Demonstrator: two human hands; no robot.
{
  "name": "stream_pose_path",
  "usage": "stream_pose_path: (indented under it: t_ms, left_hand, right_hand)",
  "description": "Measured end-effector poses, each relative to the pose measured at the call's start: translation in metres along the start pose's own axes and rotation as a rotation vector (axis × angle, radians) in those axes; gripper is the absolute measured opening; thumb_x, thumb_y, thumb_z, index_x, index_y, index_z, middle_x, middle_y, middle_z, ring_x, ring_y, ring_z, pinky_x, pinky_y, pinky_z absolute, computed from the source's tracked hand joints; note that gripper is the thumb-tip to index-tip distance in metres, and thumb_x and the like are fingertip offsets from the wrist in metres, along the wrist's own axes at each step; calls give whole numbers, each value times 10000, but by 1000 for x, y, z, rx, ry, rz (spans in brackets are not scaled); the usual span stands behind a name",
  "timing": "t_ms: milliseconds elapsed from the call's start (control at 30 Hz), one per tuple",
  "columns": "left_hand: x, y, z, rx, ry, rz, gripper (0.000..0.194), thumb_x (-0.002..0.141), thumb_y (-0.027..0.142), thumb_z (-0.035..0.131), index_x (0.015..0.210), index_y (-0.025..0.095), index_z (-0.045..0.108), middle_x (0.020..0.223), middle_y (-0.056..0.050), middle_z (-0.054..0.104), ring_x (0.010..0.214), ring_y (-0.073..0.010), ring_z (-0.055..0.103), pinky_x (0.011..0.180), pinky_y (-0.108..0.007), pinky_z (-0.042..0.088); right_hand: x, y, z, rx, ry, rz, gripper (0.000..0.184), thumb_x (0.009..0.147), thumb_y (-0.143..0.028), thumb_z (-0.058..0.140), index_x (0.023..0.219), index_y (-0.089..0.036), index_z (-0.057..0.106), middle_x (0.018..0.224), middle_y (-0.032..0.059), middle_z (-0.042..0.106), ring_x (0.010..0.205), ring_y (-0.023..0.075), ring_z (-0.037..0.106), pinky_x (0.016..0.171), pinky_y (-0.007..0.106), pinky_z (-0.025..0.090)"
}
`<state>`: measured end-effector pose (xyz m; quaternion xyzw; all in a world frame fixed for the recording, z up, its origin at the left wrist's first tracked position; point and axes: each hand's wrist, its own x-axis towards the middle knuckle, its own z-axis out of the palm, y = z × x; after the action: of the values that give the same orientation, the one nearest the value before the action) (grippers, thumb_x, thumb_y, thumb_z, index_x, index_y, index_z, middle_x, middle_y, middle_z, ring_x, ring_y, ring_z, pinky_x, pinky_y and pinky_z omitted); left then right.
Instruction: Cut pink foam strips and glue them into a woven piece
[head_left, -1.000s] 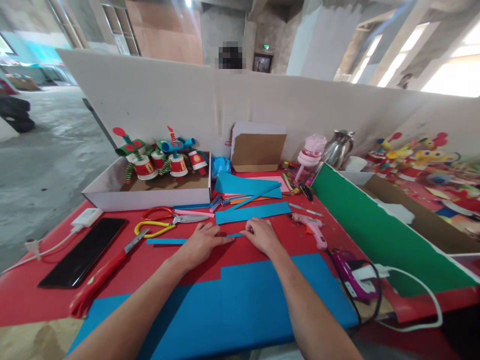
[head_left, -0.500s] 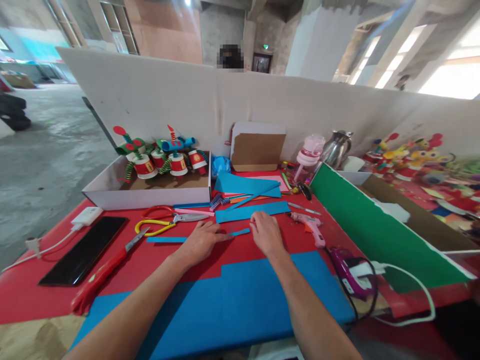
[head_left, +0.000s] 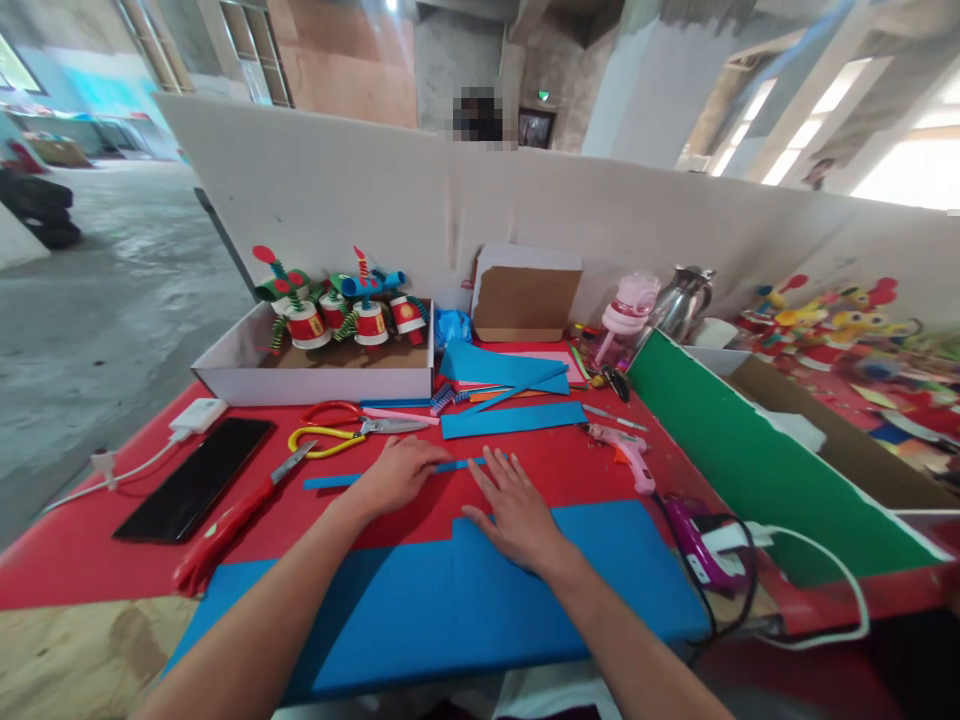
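Head view: no wording or number legible. Clock centred mid-view. Between 12 and 1 o'clock, far back: lit green sign (head_left: 543, 95), symbol or lettering too small to make out. 9 to 10 o'clock: red-and-white cups (head_left: 303, 328); two carry yellowish labels (head_left: 316, 325) with dark marks, unreadable; rightmost bears round yellowish emblem (head_left: 407, 312), detail lost. 4 o'clock: purple device (head_left: 688, 530), small pale marks, illegible.

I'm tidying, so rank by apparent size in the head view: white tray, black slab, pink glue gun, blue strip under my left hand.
1. White tray
2. Black slab
Unsure after that: pink glue gun and blue strip; the strip is long, thin and partly covered.
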<state>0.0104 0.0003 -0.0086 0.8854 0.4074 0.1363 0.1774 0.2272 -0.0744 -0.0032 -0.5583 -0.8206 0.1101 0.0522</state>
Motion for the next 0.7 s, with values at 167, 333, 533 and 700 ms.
stream_pose_path:
  t_ms: [167,333,533,700]
  left_hand:
    - [-1,-7,-17,-184,-24,-56,167,815,134,473,924,206,576,843,-21,662,791,-181,598,722,-290,440]
    - [-1,-9,-16,-150,-26,-61,172,784,86,472,875,210,548,852,-16,642,791,-181,579,717,-294,431]
    - [-5,-5,-12,74,-42,-45,281,885,118,446,1025,235,661,1020,-52,692,1022,-240,588,904,-383,407]
    - [-5,-11,-13,154,-93,54,437,924,120,408,1194,318,689,926,-57,685,980,-230,597,922,-379,402]
  right_hand:
    - [0,-1,-1,2,-19,-7,644,968,-574,398,1516,-242,329,1601,128,212,1494,292,156,1198,534,217]
    - [2,1,1,4,-15,-7,653,962,-596,387,1521,-267,309,1606,100,210,1492,295,167,1198,538,221]
    - [3,-1,-3,13,-37,7,655,958,-601,391,1517,-266,323,1605,117,222,1491,298,170,1196,533,219]
    - [2,-5,-6,27,-47,16,630,943,-599,442,1501,-323,347,1617,82,205,1493,310,152,1199,541,201]
